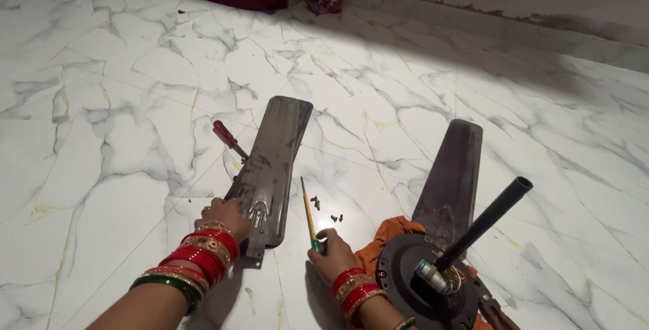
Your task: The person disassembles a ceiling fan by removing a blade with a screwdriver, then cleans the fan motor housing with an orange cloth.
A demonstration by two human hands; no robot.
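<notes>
Left hand (226, 216): laid on the near end of a loose fan blade (272, 168), fingers curled.
Right hand (332, 254): a green-handled screwdriver (309, 214) is grasped.
Nearby: small screws (327, 211) are scattered on the floor.

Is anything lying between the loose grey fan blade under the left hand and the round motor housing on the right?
Yes. Between the grey metal fan blade and the dark round motor housing lie the right hand gripping a yellow-shafted green-handled screwdriver, and small dark screws.
</notes>
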